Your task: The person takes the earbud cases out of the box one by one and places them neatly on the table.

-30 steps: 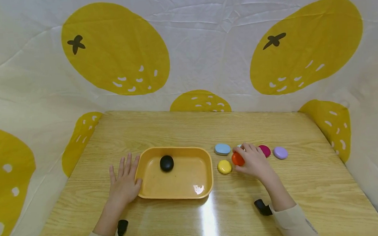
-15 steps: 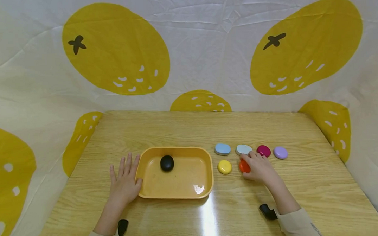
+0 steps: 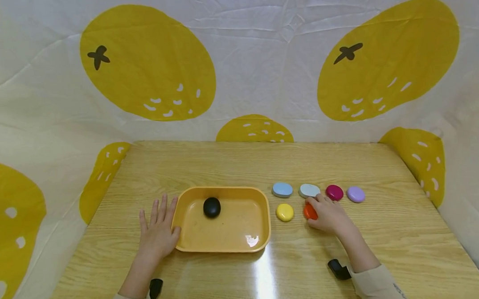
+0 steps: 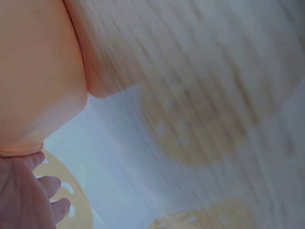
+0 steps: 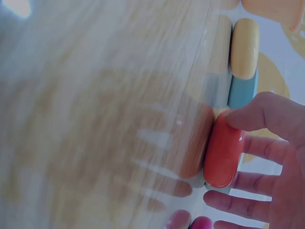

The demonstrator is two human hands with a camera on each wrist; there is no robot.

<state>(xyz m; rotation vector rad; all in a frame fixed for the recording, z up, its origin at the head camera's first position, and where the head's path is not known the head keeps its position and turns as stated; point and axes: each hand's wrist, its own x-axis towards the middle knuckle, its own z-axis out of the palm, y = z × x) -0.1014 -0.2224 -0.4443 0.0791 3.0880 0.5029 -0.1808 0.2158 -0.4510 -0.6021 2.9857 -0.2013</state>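
Observation:
My right hand (image 3: pixel 325 215) is at a glossy orange-red rounded disc (image 3: pixel 310 211) on the table. In the right wrist view the thumb lies on the near edge of the disc (image 5: pixel 224 150) and the fingers reach behind it, pinching it. My left hand (image 3: pixel 158 233) lies with fingers spread at the left side of a yellow-orange tray (image 3: pixel 224 249), its thumb at the rim. Inside the tray sits one black rounded piece (image 3: pixel 211 207). A yellow disc (image 3: pixel 284 212) lies left of my right hand.
Behind my right hand runs a row: a blue oval piece (image 3: pixel 282 190), a pale grey-blue oval piece (image 3: pixel 309 190), a crimson disc (image 3: pixel 334 192) and a lilac disc (image 3: pixel 355 194). A white cloth with yellow fruit prints (image 3: pixel 260 77) hangs behind the wooden table (image 3: pixel 208 162).
The right hand has moved the orange-red disc right and slightly nearer, to a spot in front of the pale oval piece. Over the last half second it has barely moved. The left hand stays put.

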